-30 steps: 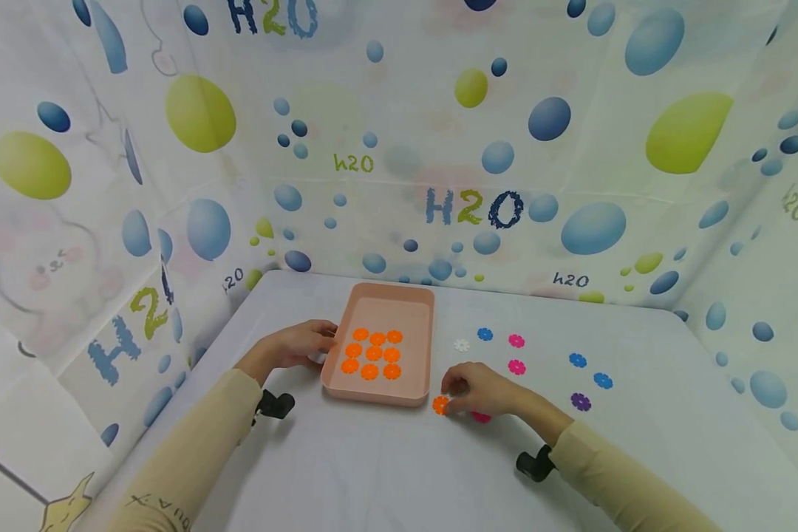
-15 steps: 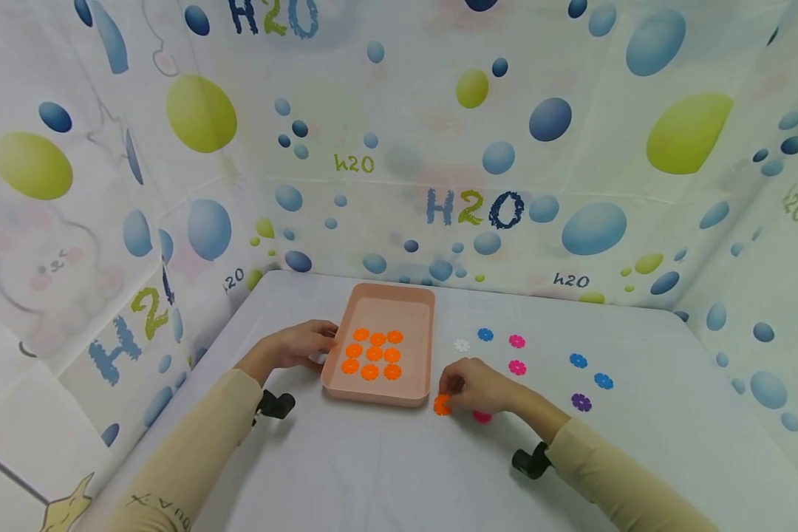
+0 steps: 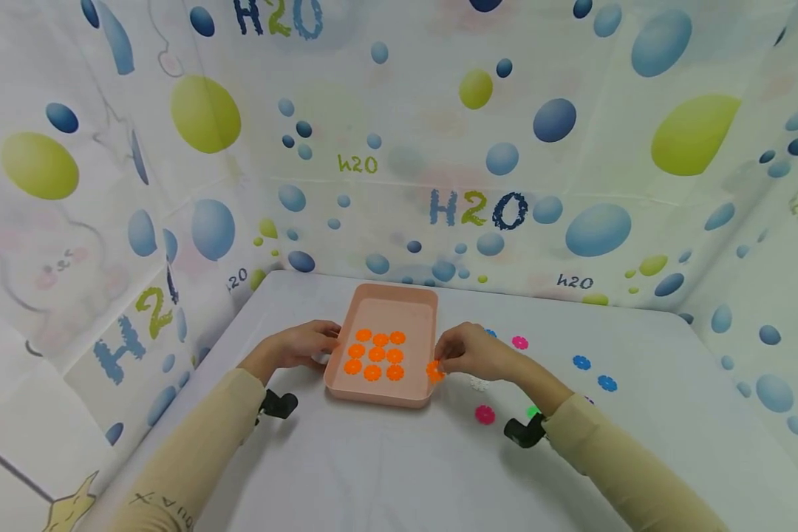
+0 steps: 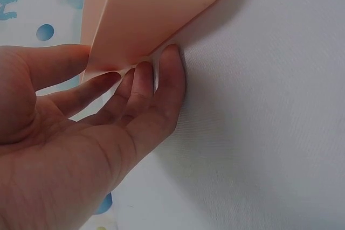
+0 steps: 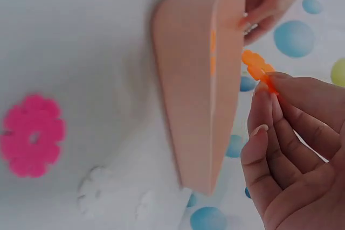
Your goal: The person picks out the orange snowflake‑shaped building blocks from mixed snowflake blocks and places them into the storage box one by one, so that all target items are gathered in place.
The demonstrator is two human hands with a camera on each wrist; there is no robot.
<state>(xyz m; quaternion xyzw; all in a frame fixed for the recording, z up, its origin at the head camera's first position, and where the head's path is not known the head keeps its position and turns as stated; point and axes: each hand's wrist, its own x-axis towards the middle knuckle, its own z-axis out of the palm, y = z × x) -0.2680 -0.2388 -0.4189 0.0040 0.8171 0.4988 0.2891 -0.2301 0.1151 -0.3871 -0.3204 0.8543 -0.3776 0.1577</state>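
In the head view, my left hand (image 3: pixel 299 343) is at the left side of a peach plastic tray (image 3: pixel 399 309). In the left wrist view its thumb meets the tray's rim and its fingertips are at the base of the outer wall. Several orange flower-shaped discs (image 3: pixel 376 355) lie inside the tray, grouped toward its near half. Between thumb and fingertips my right hand (image 3: pixel 475 351) pinches another orange flower-shaped disc (image 5: pixel 257 67). That disc is raised beside the tray's right rim and overlaps it in the head view.
Right of the tray, pink (image 3: pixel 485 414), blue (image 3: pixel 581 362) and white (image 3: pixel 479 384) flower-shaped discs lie scattered on the white cloth. A green disc (image 3: pixel 533 411) shows partly beneath my right wrist. A bubble-printed curtain (image 3: pixel 386 185) encloses the table's back and sides.
My right hand has lifted the orange disc off the cloth and carried it away from me to the tray's right rim. The green disc has come into view. My left hand has stayed put.
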